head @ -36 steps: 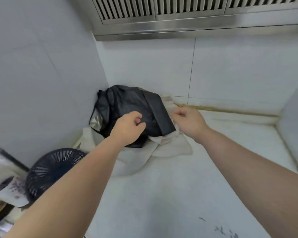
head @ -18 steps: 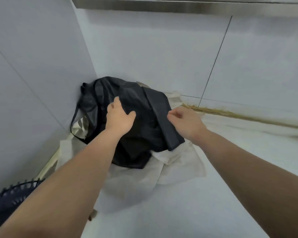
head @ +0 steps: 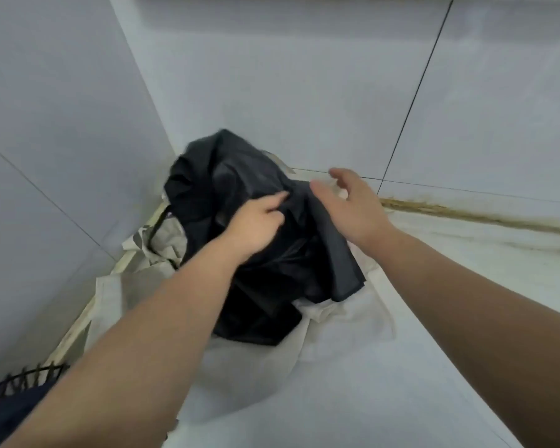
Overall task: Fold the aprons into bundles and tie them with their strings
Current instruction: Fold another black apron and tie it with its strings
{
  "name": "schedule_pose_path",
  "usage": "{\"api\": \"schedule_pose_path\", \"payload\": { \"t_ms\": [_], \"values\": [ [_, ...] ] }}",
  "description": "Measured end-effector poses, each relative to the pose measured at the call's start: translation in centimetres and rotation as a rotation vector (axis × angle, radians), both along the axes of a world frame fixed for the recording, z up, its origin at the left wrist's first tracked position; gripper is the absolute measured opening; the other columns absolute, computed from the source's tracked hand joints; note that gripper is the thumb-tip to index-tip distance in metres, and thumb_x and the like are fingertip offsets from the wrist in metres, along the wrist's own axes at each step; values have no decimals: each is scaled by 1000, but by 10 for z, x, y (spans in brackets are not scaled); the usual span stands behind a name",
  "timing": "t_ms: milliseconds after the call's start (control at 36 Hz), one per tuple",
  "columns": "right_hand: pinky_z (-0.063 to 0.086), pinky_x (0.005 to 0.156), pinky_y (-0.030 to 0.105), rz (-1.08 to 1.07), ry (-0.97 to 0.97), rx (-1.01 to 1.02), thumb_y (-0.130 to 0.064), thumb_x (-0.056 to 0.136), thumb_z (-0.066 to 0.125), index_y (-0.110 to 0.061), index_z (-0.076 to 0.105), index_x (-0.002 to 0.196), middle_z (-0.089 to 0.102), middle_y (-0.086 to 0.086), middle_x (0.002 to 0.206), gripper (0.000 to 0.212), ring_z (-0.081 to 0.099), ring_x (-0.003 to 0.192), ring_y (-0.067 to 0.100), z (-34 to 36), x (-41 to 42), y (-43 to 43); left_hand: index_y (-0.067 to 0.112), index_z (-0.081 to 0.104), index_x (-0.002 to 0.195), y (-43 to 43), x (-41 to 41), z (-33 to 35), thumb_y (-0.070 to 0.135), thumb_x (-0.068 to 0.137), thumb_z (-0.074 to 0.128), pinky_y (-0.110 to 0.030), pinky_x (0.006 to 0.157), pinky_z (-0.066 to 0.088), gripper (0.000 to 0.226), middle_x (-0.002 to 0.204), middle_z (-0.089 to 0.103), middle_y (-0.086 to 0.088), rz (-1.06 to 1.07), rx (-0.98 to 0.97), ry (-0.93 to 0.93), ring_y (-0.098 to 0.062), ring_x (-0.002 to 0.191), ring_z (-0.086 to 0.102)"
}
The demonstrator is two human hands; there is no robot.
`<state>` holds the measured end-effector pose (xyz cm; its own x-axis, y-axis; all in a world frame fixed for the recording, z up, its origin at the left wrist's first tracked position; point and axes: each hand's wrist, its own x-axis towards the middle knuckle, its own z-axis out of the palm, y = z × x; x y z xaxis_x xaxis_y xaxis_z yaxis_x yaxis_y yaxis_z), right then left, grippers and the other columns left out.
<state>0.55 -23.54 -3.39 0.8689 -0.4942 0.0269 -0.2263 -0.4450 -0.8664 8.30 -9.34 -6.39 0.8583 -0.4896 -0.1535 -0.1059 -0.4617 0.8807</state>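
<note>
Corner walls close behind black apron; open counter rightward

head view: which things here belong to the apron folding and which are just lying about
Job: crumpled black fabric apron, gripped by left hand; open right hand at its edge; cream cloth underneath, likely another apron.
Lying about: black wire fan grille, lower left.
</note>
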Motion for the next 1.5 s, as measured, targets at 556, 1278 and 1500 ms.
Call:
{"api": "schedule_pose_path", "payload": {
  "t_ms": [556, 1278, 1500],
  "values": [
    [41, 62, 20, -7, 68, 5, -10, 80, 67, -18, 58, 95, 59, -4, 85, 20, 55, 79, 13, 7, -148, -22, 22, 25, 148, 7, -118, 15, 23, 69, 78, -23, 110, 24, 95, 148, 28, 1, -113, 35, -369, -11, 135, 28],
    [38, 77, 24, -170, 154, -260, -16, 94, 47, -13, 64, 110, 63, 2, 101, 24, 55, 95, 22, 3, -203, -30, 9, 61, 98, 2, -162, 21, 18, 97, 51, -30, 58, 56, 14, 92, 65, -8, 325, -292, -40, -19, 69, 60],
    [30, 60, 31, 55, 213, -96, -20, 84, 54, -3, 43, 54, 40, 5, 65, 37, 49, 73, 35, 8, -209, -28, 31, 48, 137, 9, -169, 24, 18, 89, 62, -36, 91, 52, 52, 122, 64, 6, 39, -478, 270, -12, 106, 64]
  ]
}}
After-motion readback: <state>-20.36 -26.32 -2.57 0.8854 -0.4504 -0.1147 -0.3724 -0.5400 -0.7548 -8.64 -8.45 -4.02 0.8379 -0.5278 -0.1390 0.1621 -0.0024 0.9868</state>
